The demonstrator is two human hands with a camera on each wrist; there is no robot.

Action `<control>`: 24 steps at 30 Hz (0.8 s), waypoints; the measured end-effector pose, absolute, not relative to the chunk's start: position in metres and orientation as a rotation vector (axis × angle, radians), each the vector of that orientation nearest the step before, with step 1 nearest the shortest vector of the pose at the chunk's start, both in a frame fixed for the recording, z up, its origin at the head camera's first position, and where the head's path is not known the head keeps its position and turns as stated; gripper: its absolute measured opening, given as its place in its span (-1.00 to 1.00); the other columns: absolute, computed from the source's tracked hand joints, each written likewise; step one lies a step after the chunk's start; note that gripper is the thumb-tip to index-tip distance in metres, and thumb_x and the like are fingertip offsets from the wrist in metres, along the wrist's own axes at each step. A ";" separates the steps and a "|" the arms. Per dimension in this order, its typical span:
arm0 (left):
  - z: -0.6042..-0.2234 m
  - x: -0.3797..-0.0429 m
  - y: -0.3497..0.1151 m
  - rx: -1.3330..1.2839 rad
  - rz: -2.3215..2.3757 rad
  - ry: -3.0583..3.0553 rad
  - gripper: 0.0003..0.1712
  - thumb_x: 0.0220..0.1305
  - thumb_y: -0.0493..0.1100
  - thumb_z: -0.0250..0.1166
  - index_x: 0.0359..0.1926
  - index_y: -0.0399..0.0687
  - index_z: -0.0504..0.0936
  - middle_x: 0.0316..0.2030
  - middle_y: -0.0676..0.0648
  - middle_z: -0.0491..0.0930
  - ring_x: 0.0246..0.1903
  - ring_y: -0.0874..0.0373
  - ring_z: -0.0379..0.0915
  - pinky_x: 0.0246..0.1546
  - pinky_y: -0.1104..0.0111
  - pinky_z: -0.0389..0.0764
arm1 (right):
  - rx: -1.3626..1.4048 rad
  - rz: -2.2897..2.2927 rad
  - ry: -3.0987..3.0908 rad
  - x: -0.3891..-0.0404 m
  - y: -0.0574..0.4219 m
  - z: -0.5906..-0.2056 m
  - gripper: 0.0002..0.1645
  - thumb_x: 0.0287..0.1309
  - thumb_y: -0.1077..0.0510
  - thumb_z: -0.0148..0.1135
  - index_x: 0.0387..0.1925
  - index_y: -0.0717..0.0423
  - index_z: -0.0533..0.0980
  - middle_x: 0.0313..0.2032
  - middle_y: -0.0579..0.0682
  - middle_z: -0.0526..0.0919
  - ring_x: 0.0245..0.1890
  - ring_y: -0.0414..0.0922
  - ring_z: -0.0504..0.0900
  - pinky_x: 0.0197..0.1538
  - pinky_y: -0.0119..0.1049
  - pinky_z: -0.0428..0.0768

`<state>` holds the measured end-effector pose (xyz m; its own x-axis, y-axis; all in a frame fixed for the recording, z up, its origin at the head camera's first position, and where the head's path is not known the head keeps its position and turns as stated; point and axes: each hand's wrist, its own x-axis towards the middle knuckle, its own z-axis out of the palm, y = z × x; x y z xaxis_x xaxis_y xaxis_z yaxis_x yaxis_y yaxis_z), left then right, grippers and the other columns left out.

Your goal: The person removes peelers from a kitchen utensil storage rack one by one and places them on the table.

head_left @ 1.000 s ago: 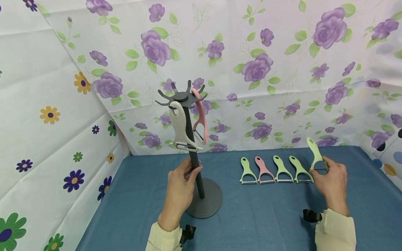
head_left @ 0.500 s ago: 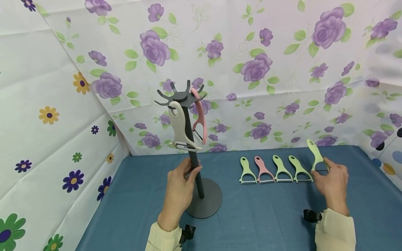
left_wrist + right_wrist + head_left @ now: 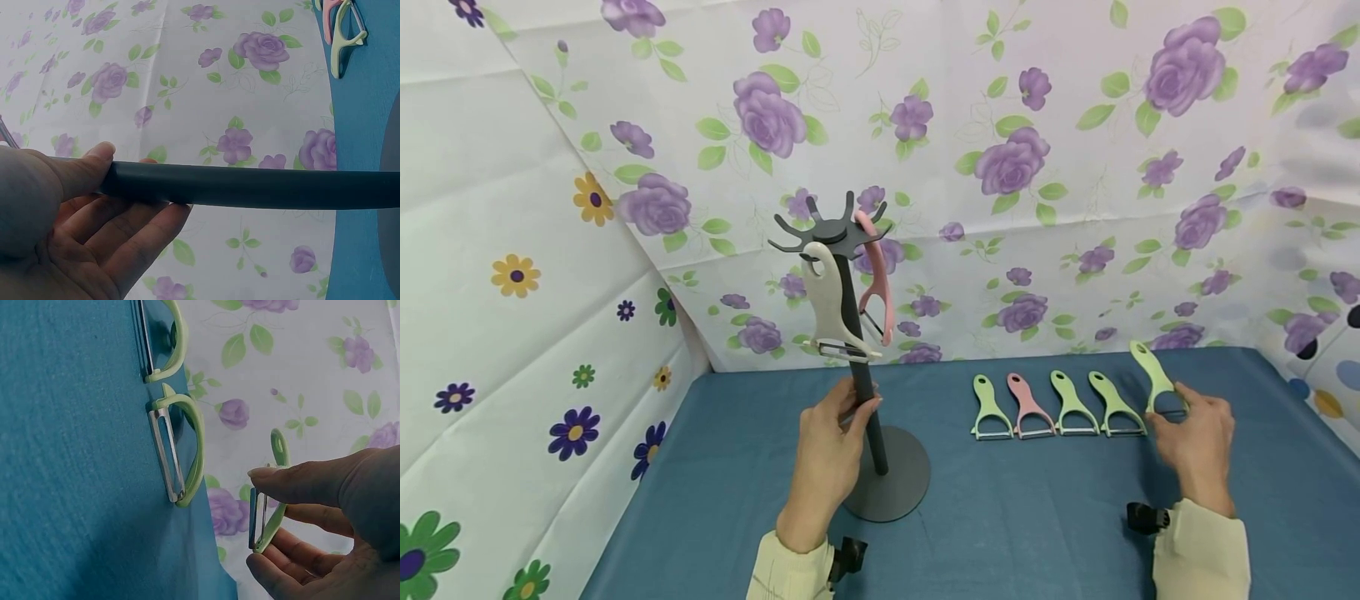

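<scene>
My left hand (image 3: 829, 454) grips the dark pole (image 3: 250, 185) of a standing rack, thumb on one side and fingers round the other. From the rack's hooked top (image 3: 831, 233) hang a cream peeler (image 3: 827, 300) and a pink peeler (image 3: 877, 283). At the right, my right hand (image 3: 1195, 442) pinches a green peeler (image 3: 1150, 367) by its blade end, thumb and fingers at the two sides of the head. Its handle points up and away. In the right wrist view this peeler (image 3: 275, 525) is held above the blue cloth.
Left of my right hand lies a row of peelers: a green peeler (image 3: 988, 408), a pink peeler (image 3: 1030, 408) and two more green ones. The rack's round base (image 3: 906, 483) rests on the blue tablecloth (image 3: 1000, 533). Flowered sheets (image 3: 955, 167) stand behind and at the sides.
The green peeler in my right hand has sunk slightly toward the table and shifted a little right. My left hand keeps its grip on the pole.
</scene>
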<state>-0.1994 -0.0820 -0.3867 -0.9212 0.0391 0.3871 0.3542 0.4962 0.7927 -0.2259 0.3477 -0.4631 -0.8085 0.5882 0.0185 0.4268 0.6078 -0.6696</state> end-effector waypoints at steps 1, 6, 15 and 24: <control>-0.387 -0.199 -0.082 -0.329 -1.392 -2.427 -0.79 0.45 -0.11 0.28 0.03 0.00 0.68 -0.05 -0.11 0.79 0.00 0.01 0.75 -0.02 0.09 0.77 | -0.835 0.989 -2.595 -0.226 0.348 -0.464 -0.18 0.40 0.27 0.17 0.56 0.30 0.07 0.49 0.52 -0.01 0.54 0.42 -0.06 0.50 0.38 0.11; -0.387 -0.199 -0.082 -0.331 -1.388 -2.425 -0.79 0.45 -0.11 0.28 0.03 -0.01 0.68 -0.05 -0.10 0.79 0.00 0.00 0.75 -0.02 0.09 0.77 | -0.823 0.998 -2.588 -0.226 0.351 -0.467 -0.19 0.40 0.28 0.17 0.55 0.32 0.07 0.48 0.54 0.00 0.53 0.43 -0.06 0.50 0.39 0.10; -0.387 -0.200 -0.082 -0.327 -1.391 -2.423 -0.80 0.45 -0.13 0.28 0.02 -0.02 0.68 -0.06 -0.10 0.79 -0.02 0.01 0.75 -0.02 0.10 0.77 | -0.813 1.006 -2.604 -0.224 0.352 -0.472 -0.22 0.40 0.29 0.16 0.54 0.34 0.11 0.48 0.54 0.02 0.52 0.45 -0.05 0.47 0.41 0.13; -0.386 -0.199 -0.082 -0.331 -1.395 -2.418 -0.79 0.44 -0.12 0.28 0.03 -0.03 0.68 -0.05 -0.12 0.79 -0.01 0.00 0.75 -0.01 0.10 0.77 | -0.836 1.017 -2.580 -0.225 0.354 -0.477 -0.23 0.41 0.30 0.16 0.53 0.35 0.11 0.48 0.53 0.02 0.52 0.45 -0.04 0.48 0.40 0.12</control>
<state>-0.1991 -0.0819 -0.3862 -0.9189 0.0364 0.3927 0.3582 0.4940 0.7923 -0.2247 0.3539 -0.4771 -0.8062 0.5915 0.0165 0.4213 0.5934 -0.6859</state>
